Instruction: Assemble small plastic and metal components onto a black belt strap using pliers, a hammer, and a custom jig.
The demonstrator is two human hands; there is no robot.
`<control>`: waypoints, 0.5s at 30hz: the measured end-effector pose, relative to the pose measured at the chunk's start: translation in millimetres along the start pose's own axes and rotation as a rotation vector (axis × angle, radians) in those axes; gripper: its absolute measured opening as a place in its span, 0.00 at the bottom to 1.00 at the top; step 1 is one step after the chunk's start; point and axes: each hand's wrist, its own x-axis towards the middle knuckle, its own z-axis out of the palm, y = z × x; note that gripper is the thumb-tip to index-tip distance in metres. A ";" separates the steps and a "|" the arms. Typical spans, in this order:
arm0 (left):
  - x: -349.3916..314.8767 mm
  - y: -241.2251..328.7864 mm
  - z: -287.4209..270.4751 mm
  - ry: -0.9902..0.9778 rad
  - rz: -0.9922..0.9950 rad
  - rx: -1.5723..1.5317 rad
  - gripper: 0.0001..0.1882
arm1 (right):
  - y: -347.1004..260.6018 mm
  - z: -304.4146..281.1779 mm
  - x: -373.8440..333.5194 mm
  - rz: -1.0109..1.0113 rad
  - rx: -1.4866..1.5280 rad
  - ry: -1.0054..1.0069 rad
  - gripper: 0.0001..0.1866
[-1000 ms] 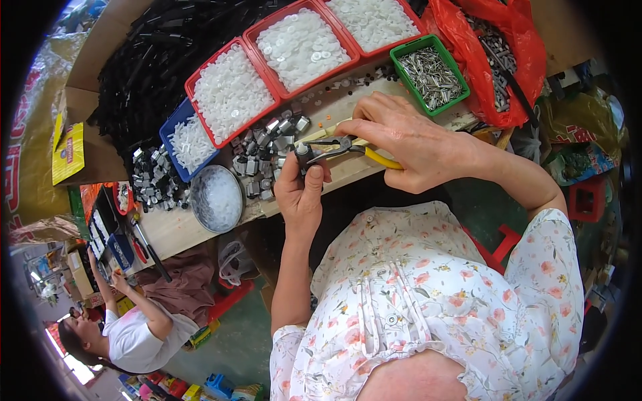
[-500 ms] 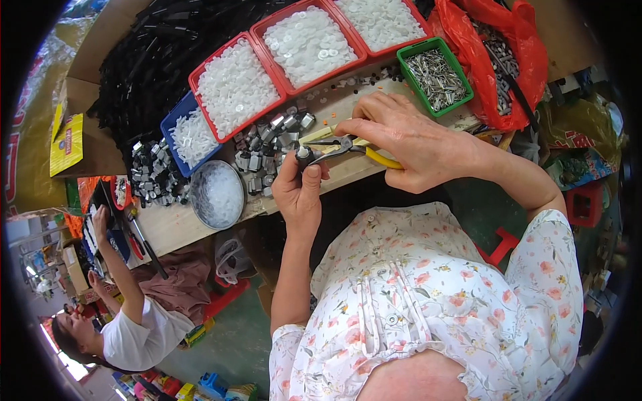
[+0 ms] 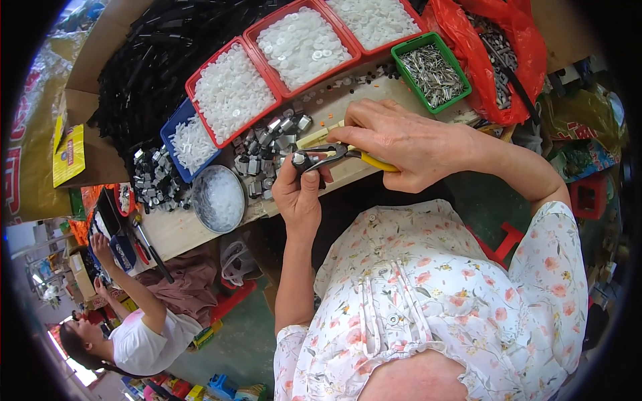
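Observation:
My left hand [image 3: 299,202] is closed, pinching a small black cylindrical part [image 3: 300,160] upright between thumb and fingers. In my right hand [image 3: 409,146] is a pair of pliers [image 3: 344,152] with yellow handles, gripped from the right. The jaws reach over to the black part, against or very near its top; exact contact is too small to tell. Just beyond both hands, a pale yellow strip [image 3: 313,138] lies on the bench [image 3: 364,162]. Loose metal-and-black fittings [image 3: 257,152] are heaped left of the strip.
Red trays [image 3: 281,93] of small white plastic pieces line the far side. A green tray [image 3: 461,97] of metal pins and a red plastic bag [image 3: 531,80] stand right. A round metal bowl [image 3: 239,224] and blue tray [image 3: 165,137] are left. A co-worker [image 3: 144,341] sits at far left.
The pliers have turned a little and their jaws have closed in toward the top of the black part, which now tips slightly. The view has shifted slightly.

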 end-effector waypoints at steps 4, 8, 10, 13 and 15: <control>0.7 -1.0 0.4 0.015 0.017 -0.023 0.18 | 0.6 -1.7 1.4 0.008 -0.033 -0.031 0.39; 0.9 -2.3 -3.9 -0.012 0.028 -0.019 0.18 | 0.4 -1.9 2.3 -0.001 -0.027 -0.046 0.40; 0.0 -2.8 -2.8 -0.004 0.050 -0.016 0.18 | 0.4 -0.7 2.7 -0.025 -0.021 -0.031 0.39; 1.3 -4.8 -3.0 -0.006 0.057 -0.026 0.18 | -1.4 2.8 5.5 0.001 -0.048 -0.074 0.37; 2.2 -3.5 -1.1 -0.015 0.048 -0.032 0.18 | -1.9 8.3 5.6 0.003 -0.107 -0.046 0.34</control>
